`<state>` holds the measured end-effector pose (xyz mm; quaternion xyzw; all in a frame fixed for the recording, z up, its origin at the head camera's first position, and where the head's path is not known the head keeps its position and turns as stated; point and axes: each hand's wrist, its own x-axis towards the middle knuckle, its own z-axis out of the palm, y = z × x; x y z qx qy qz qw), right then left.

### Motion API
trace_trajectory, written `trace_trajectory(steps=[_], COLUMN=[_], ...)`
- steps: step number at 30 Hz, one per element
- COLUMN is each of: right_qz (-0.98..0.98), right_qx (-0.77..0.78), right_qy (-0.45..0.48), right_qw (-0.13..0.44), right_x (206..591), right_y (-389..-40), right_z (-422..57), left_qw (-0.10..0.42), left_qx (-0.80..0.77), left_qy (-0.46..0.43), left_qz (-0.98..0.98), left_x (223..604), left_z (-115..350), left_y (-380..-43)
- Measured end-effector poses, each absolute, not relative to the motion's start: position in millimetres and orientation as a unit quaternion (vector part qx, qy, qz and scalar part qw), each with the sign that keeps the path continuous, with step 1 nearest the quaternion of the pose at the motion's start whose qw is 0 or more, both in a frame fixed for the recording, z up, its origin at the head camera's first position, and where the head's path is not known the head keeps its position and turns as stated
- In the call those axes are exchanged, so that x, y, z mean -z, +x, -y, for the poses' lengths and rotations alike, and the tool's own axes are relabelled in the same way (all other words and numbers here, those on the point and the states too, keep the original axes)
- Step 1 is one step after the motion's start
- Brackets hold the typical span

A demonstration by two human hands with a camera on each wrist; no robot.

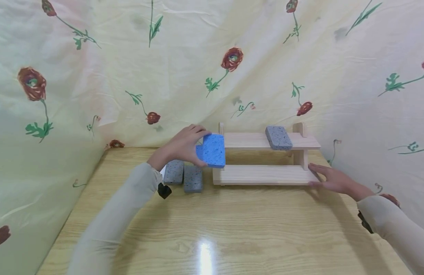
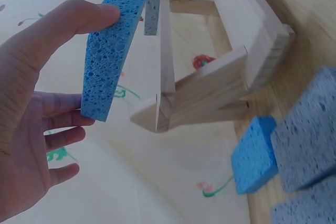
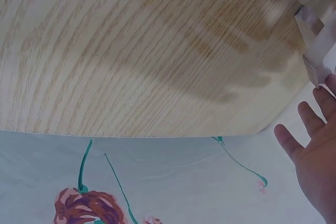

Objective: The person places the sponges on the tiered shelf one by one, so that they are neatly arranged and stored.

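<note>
My left hand [image 1: 188,145] pinches a blue sponge [image 1: 214,150] between thumb and fingers, held up by the left end of a two-tier wooden shelf [image 1: 263,175]. In the left wrist view the thumb presses one face of this sponge [image 2: 113,51], which is raised off the table. A grey sponge [image 1: 278,138] lies on the upper tier toward its right side. My right hand [image 1: 333,179] rests with extended fingers at the right end of the shelf's lower tier. In the right wrist view that hand [image 3: 320,156] has its fingertips at the shelf's end.
Two grey sponges [image 1: 193,178] lie on the table left of the shelf. Another blue sponge [image 2: 254,156] sits beside them, mostly behind my left hand in the head view. Flower-printed cloth [image 1: 184,76] hangs behind and along both sides of the wooden table [image 1: 253,229].
</note>
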<state>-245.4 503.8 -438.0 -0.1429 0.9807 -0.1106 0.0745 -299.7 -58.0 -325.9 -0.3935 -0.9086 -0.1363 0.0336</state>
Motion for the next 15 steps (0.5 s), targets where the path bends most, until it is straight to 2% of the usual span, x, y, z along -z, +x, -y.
trace_trajectory(steps=[15], right_qz=[-0.979], right_qx=[0.129], right_qy=[-0.140], right_qw=[0.067], right_x=[437.4], right_y=[-245.3], right_z=[-498.4], left_qw=[0.074], left_qx=[0.143], left_qy=[-0.373], left_qz=[0.914], left_x=[328.8], left_z=[19.8], left_y=[-317.3])
